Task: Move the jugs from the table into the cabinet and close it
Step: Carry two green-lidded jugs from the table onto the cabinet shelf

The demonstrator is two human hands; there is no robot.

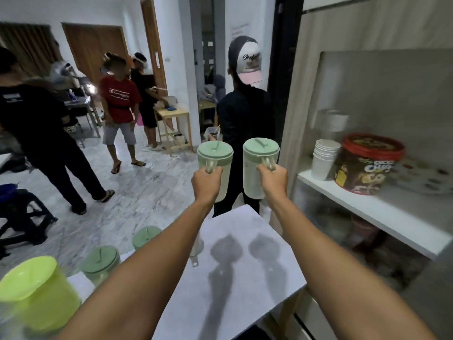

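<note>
Both grips locked shut on handles, left hand (206,183) and right hand (272,180) each carrying a green-lidded jug (215,165) (260,165) upright above the tabletop (245,278), probably swinging right toward the open cabinet shelf (367,217)

white walls (98,11) | marbled floor (152,192) | wooden doors (95,50) | bystanders (120,106)
</note>
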